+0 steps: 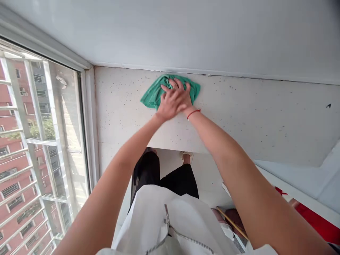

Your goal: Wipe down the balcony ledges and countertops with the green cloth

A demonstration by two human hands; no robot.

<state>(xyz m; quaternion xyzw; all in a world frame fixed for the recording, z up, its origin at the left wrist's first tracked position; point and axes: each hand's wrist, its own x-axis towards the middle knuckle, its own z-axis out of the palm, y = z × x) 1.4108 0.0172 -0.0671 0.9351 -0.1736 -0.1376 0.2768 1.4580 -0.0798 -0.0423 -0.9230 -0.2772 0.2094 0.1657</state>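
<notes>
A green cloth [152,95] lies on a white speckled ledge [239,117] close to the white wall. Both my hands rest on it, one over the other. My left hand [168,104] lies on top with fingers flat and slightly spread. My right hand [183,92], with a red string at the wrist, is under it, fingers stretched flat on the cloth. Part of the cloth is hidden beneath the hands.
A window with white bars [32,148] runs along the left, red buildings beyond it. The white wall [186,32] meets the ledge at the back. Below are my dark trousers [170,177], white floor, a wooden stick [231,221] and something red [316,219] at the right.
</notes>
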